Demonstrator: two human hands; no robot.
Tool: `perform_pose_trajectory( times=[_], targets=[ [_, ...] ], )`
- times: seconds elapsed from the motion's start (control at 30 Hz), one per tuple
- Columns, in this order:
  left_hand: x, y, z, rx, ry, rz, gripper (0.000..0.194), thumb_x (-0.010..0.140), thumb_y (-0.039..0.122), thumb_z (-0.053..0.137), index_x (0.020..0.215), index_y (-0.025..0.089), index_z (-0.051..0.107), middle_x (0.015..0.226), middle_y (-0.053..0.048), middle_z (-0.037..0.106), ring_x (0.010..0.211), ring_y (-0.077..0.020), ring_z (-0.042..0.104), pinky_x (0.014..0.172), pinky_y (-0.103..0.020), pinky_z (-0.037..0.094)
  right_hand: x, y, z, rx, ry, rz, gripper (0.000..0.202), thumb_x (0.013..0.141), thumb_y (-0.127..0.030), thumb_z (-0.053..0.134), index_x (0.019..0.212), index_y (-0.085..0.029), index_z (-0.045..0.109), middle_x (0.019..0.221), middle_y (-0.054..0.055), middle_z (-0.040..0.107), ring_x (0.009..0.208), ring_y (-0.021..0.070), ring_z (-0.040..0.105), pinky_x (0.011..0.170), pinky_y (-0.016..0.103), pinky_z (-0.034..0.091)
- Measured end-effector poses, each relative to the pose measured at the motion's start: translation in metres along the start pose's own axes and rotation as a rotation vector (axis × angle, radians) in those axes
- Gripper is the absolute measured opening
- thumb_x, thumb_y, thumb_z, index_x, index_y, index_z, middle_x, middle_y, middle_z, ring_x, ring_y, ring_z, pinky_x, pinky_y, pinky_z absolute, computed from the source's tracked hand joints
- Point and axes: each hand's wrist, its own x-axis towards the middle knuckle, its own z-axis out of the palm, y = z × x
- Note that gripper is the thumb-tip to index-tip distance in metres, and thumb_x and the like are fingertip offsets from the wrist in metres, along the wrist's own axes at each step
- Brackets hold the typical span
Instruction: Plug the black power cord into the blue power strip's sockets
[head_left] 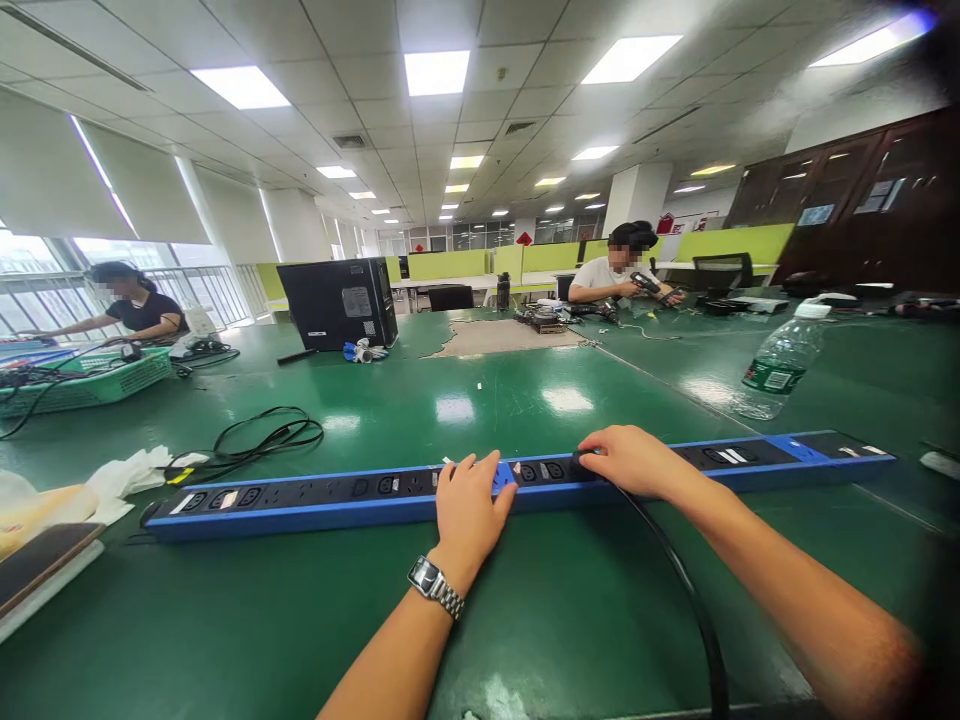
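Observation:
A long blue and black power strip (322, 505) lies across the green table, with several sockets along its top. My left hand (472, 500) rests over the middle of the strip, its fingers spread on the top and the thumb apart; a metal watch is on that wrist. To the right, my right hand (628, 460) is closed round a black plug (581, 460) at the strip's sockets. A thick black cable (686, 580) runs from under that hand toward the near edge. How far the plug sits in the socket is hidden.
A plastic bottle (785, 360) stands tilted behind the strip's right part. Coiled black cable (274, 435), crumpled white tissue (131, 475) and a green basket (112, 378) are at left. A computer case (337, 305) stands farther back. Two people sit beyond.

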Motion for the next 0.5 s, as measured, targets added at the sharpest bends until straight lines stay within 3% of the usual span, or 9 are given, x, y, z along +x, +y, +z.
perform_pose_trajectory(
  times=[0.2, 0.3, 0.4, 0.5],
  targets=[
    [0.001, 0.0, -0.001, 0.005, -0.036, -0.002, 0.053, 0.092, 0.037, 0.056, 0.141, 0.019, 0.045, 0.129, -0.011, 0.064, 0.128, -0.0278, 0.051, 0.112, -0.052, 0.032, -0.001, -0.003, 0.004, -0.091, 0.017, 0.033, 0.038, 0.083, -0.03, 0.045, 0.102, -0.022, 0.076, 0.102, 0.007, 0.075, 0.094, 0.0246, 0.066, 0.074, 0.032, 0.046],
    [0.001, -0.001, 0.0, -0.008, -0.042, -0.002, 0.056, 0.092, 0.035, 0.056, 0.143, 0.019, 0.04, 0.127, -0.011, 0.066, 0.128, -0.0278, 0.051, 0.112, -0.054, 0.031, -0.004, -0.008, -0.007, -0.115, 0.058, 0.055, 0.036, 0.083, -0.03, 0.044, 0.099, -0.021, 0.076, 0.096, 0.008, 0.075, 0.088, 0.0247, 0.066, 0.068, 0.031, 0.044],
    [0.001, 0.001, 0.002, -0.069, -0.005, 0.017, 0.064, 0.09, 0.032, 0.058, 0.147, 0.02, 0.031, 0.129, -0.012, 0.064, 0.125, -0.0273, 0.053, 0.112, -0.056, 0.031, -0.012, -0.028, -0.03, -0.069, 0.162, 0.082, 0.036, 0.085, -0.035, 0.045, 0.102, -0.023, 0.074, 0.087, 0.006, 0.074, 0.081, 0.0228, 0.065, 0.063, 0.03, 0.041],
    [0.001, 0.007, -0.003, -0.237, 0.093, 0.112, 0.075, 0.087, 0.031, 0.06, 0.151, 0.023, 0.021, 0.142, -0.012, 0.052, 0.126, -0.0246, 0.052, 0.108, -0.047, 0.04, -0.025, -0.065, -0.048, 0.042, 0.178, -0.019, 0.032, 0.084, -0.038, 0.051, 0.105, -0.025, 0.072, 0.078, 0.002, 0.072, 0.072, 0.0191, 0.063, 0.058, 0.027, 0.038]
  ],
)
